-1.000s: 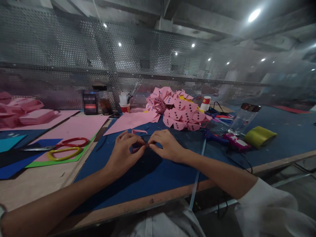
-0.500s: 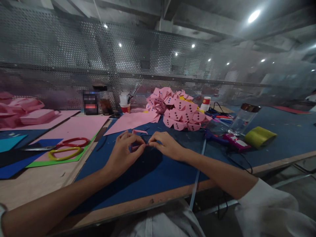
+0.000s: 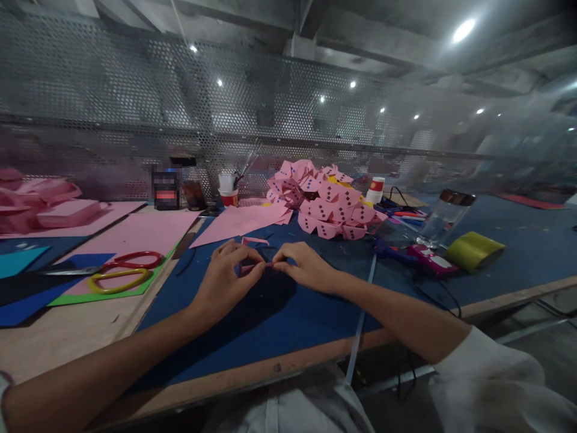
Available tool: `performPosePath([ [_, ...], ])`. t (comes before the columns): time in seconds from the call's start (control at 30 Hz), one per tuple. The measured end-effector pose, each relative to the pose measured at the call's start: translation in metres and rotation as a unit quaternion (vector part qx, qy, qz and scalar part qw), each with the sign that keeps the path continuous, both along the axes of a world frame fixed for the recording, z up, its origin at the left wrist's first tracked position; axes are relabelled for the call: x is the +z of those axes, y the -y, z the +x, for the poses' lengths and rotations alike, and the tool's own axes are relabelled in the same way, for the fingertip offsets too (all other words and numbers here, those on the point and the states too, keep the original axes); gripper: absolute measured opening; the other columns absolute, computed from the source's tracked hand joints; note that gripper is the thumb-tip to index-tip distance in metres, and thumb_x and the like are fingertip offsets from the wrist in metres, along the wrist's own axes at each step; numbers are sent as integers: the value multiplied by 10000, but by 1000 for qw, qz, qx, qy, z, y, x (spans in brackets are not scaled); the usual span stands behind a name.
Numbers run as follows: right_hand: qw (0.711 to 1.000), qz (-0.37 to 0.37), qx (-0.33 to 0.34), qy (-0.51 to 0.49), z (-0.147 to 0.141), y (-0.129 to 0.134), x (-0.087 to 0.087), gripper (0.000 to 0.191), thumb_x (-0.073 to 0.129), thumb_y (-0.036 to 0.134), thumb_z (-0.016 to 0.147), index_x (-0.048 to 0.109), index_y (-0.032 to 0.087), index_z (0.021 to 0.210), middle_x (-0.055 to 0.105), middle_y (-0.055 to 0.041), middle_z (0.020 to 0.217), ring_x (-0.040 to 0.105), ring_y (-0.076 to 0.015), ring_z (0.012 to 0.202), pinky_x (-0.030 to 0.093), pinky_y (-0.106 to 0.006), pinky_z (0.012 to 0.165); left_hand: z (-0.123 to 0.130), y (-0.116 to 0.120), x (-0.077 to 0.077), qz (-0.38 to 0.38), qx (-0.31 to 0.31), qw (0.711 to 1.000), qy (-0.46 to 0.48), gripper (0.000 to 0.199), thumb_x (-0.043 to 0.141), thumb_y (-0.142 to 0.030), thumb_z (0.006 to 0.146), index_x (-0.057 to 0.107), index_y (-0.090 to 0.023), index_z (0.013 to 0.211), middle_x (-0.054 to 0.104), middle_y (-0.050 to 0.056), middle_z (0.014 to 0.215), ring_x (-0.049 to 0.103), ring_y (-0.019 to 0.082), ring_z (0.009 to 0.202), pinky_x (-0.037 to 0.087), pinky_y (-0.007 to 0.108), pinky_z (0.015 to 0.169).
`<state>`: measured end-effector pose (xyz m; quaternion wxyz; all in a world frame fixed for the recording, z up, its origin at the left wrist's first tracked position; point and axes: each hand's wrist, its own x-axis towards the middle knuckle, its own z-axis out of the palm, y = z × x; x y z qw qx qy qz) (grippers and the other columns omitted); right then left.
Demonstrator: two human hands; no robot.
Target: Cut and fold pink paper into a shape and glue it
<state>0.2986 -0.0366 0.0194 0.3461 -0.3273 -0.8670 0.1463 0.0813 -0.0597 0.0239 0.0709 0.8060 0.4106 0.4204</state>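
Over the blue table mat, my left hand pinches a thin, dark pink strip, probably paper, between thumb and fingers. My right hand has its fingertips closed on the strip's right end. Part of the strip shows inside the loop of my left thumb and forefinger; its full shape is hidden. Just behind my hands lies a folded pink paper piece. Farther back is a heap of folded pink paper pieces with dark dots.
Scissors with red and yellow handles lie on coloured sheets at left. A pink sheet lies beyond my hands. To the right are a magenta and blue tool with a cord, a clear jar and a yellow roll.
My right fingertips have shifted very slightly right, so a little more of the strip shows between the hands. My left hand stays where it was.
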Motion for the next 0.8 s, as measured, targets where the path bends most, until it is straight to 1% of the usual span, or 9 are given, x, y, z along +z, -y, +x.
performPosePath([
  [0.1,1000,-10,24,-6,1,1,1,50,674,189,923,719,169,934,748,-40,930,675,-155,879,457,-270,828,0,-1,-1,4,1,1000,0,132,614,-318,885,683,-240,804,695,9,835,602,231,911,420,408,937],
  [0.17,999,-10,35,-18,1,1,2,74,677,224,926,722,172,953,747,-45,943,678,-162,898,469,-277,842,0,-2,-2,6,3,1000,-2,130,611,-314,888,678,-240,805,703,11,847,606,231,917,421,418,958],
  [0.27,999,-12,41,-32,1,0,1,104,690,275,922,722,176,928,741,-41,919,679,-165,876,480,-278,831,1,-1,-2,10,-6,1000,-7,121,617,-314,889,672,-245,808,718,7,868,620,231,926,400,448,1027],
  [0.43,999,14,41,-12,-1,-2,-2,82,662,245,937,707,190,895,744,-24,891,676,-165,858,467,-283,842,1,-1,-3,16,-30,999,-5,99,624,-301,883,675,-248,817,730,0,885,637,225,930,338,490,1113],
  [0.57,998,47,48,12,-1,-3,-3,84,660,231,938,696,186,878,739,-21,879,668,-166,853,447,-287,847,0,-1,-4,10,-34,999,-2,97,627,-303,877,684,-246,823,725,0,892,640,224,944,345,487,1109],
  [0.67,997,53,52,17,-1,-3,-2,88,652,219,943,693,178,878,730,-22,869,662,-162,844,437,-279,836,1,0,-3,2,-33,999,-3,134,627,-346,887,689,-246,824,723,3,894,638,227,947,365,470,1087],
  [0.73,998,45,45,13,0,-3,0,96,643,219,950,690,176,879,728,-20,866,657,-157,836,432,-273,828,0,0,0,-18,-32,999,-3,205,567,-385,939,700,-252,857,727,12,927,633,232,975,383,452,1064],
  [0.8,999,35,41,9,2,-4,2,114,636,228,957,689,174,872,727,-16,854,651,-152,820,428,-270,819,-3,-2,4,-45,-36,998,18,292,451,-389,1003,708,-264,944,731,23,991,629,232,1019,416,419,1022],
])
